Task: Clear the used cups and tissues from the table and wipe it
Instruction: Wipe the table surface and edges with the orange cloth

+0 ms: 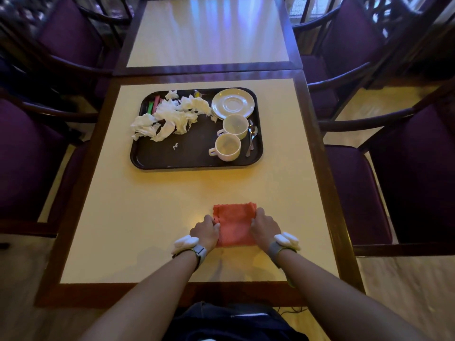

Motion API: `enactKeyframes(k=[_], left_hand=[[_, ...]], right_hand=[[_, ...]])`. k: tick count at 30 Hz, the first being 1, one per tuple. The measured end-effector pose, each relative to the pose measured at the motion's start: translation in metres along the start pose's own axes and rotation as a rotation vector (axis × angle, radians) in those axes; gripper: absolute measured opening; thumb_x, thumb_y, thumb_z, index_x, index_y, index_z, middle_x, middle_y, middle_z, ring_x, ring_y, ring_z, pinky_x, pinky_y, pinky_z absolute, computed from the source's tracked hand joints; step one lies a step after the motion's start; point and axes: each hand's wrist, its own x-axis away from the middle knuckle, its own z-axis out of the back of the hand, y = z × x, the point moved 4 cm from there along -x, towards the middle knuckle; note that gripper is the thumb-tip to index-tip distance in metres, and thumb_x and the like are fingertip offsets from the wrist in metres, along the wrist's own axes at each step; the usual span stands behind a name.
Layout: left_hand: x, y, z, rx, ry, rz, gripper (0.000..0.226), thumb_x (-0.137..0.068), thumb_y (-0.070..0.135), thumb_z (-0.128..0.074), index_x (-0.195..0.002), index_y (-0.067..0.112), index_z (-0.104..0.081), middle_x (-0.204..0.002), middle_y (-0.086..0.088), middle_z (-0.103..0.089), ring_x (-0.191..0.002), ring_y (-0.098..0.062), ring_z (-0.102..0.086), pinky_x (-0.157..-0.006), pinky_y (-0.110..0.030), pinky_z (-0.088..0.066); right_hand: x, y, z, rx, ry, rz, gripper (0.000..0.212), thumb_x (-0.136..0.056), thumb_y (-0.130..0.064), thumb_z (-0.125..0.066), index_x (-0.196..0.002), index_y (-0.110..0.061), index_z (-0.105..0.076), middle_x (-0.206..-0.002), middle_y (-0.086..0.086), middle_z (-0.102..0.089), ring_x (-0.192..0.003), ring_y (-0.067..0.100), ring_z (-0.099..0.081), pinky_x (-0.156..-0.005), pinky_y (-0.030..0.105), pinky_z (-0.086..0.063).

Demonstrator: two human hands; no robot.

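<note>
A folded orange-red cloth (234, 223) lies on the cream table top (147, 217) near its front edge. My left hand (206, 231) grips the cloth's left edge and my right hand (264, 228) grips its right edge. Farther back sits a dark tray (197, 153). On it lie crumpled white tissues (172, 116) that spill over its left rim, two white cups (227, 146) (235, 125), stacked saucers (232, 103), spoons (251, 139) and coloured sachets (154, 105).
A second table (209, 33) adjoins the far end. Purple-cushioned dark wooden chairs stand on both sides (32, 153) (369, 193). The table has a dark wooden border (317, 143). A small white scrap (175, 146) lies on the tray.
</note>
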Motion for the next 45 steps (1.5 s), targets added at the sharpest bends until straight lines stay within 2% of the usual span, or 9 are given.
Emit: enactKeyframes(k=[3,9,14,17,21,25,33,40,45], left_hand=[[0.000,-0.001,-0.001,0.024,-0.015,0.021,0.032,-0.101,0.036,-0.039,-0.119,0.012,-0.049,-0.116,-0.013,-0.062,-0.107,-0.032,-0.058,-0.083,-0.033,-0.041],[0.001,0.000,0.001,0.149,-0.033,0.058,0.036,-0.094,0.048,-0.044,-0.110,0.016,-0.051,-0.108,-0.009,-0.064,-0.098,-0.030,-0.060,-0.076,-0.032,-0.042],[0.015,-0.003,0.005,0.026,0.014,0.064,0.063,-0.066,0.073,-0.061,-0.100,0.024,-0.040,-0.087,0.006,-0.059,-0.079,-0.020,-0.060,-0.068,-0.031,-0.045],[0.019,-0.006,0.006,0.041,0.003,0.073,0.067,-0.064,0.071,-0.067,-0.100,0.021,-0.040,-0.086,0.006,-0.058,-0.080,-0.019,-0.061,-0.069,-0.031,-0.047],[0.017,-0.006,0.003,0.025,-0.041,0.101,0.069,-0.068,0.066,-0.068,-0.108,0.017,-0.041,-0.099,0.001,-0.063,-0.090,-0.022,-0.063,-0.075,-0.033,-0.050],[0.016,-0.009,-0.001,0.061,-0.066,0.071,0.065,-0.070,0.063,-0.067,-0.109,0.017,-0.042,-0.103,0.001,-0.062,-0.091,-0.022,-0.063,-0.068,-0.030,-0.045],[0.016,-0.016,-0.005,0.086,-0.030,-0.051,0.066,-0.075,0.052,-0.068,-0.124,0.017,-0.042,-0.121,-0.002,-0.043,-0.108,-0.023,-0.053,-0.077,-0.034,-0.047],[0.003,-0.030,0.002,0.366,-0.142,0.052,0.035,-0.079,0.033,-0.066,-0.104,0.010,-0.057,-0.112,-0.008,-0.050,-0.100,-0.027,-0.056,-0.081,-0.030,-0.044],[-0.017,-0.053,0.036,0.412,0.013,0.132,0.035,-0.079,0.037,-0.062,-0.104,0.012,-0.061,-0.111,-0.007,-0.053,-0.105,-0.029,-0.053,-0.090,-0.040,-0.046]], right_hand=[[0.004,-0.002,0.005,-0.044,0.016,-0.003,0.005,-0.093,-0.009,-0.032,-0.097,-0.013,-0.032,-0.101,0.024,-0.064,-0.090,0.041,-0.061,-0.065,0.037,-0.036],[0.003,0.000,0.006,-0.134,0.035,-0.018,0.010,-0.095,-0.010,-0.032,-0.103,-0.007,-0.037,-0.100,0.027,-0.064,-0.088,0.043,-0.060,-0.066,0.040,-0.038],[0.008,-0.002,-0.003,-0.068,0.071,-0.033,0.011,-0.093,-0.011,-0.030,-0.104,-0.011,-0.031,-0.095,0.019,-0.064,-0.085,0.038,-0.062,-0.064,0.039,-0.042],[0.010,-0.001,-0.013,-0.028,0.096,-0.035,0.021,-0.093,-0.009,-0.029,-0.113,-0.009,-0.029,-0.096,0.018,-0.065,-0.090,0.038,-0.061,-0.064,0.039,-0.041],[0.011,0.002,-0.013,-0.028,0.139,-0.061,0.016,-0.098,-0.019,-0.033,-0.110,-0.008,-0.030,-0.098,0.019,-0.065,-0.092,0.040,-0.062,-0.065,0.039,-0.039],[0.015,0.005,-0.014,-0.006,0.154,-0.123,0.024,-0.099,-0.029,-0.037,-0.106,-0.007,-0.041,-0.105,0.018,-0.065,-0.100,0.038,-0.060,-0.067,0.038,-0.035],[0.012,-0.006,-0.018,-0.070,0.104,-0.298,0.030,-0.093,-0.028,-0.047,-0.109,-0.003,-0.053,-0.112,0.020,-0.063,-0.106,0.037,-0.058,-0.081,0.037,-0.043],[0.008,-0.030,-0.038,-0.140,0.055,-0.387,0.033,-0.089,-0.027,-0.050,-0.108,-0.002,-0.060,-0.114,0.021,-0.059,-0.109,0.038,-0.055,-0.089,0.037,-0.042],[-0.013,-0.084,-0.040,-0.344,0.093,-0.374,0.021,-0.086,-0.026,-0.054,-0.093,-0.008,-0.061,-0.102,0.018,-0.062,-0.092,0.033,-0.056,-0.072,0.032,-0.035]])
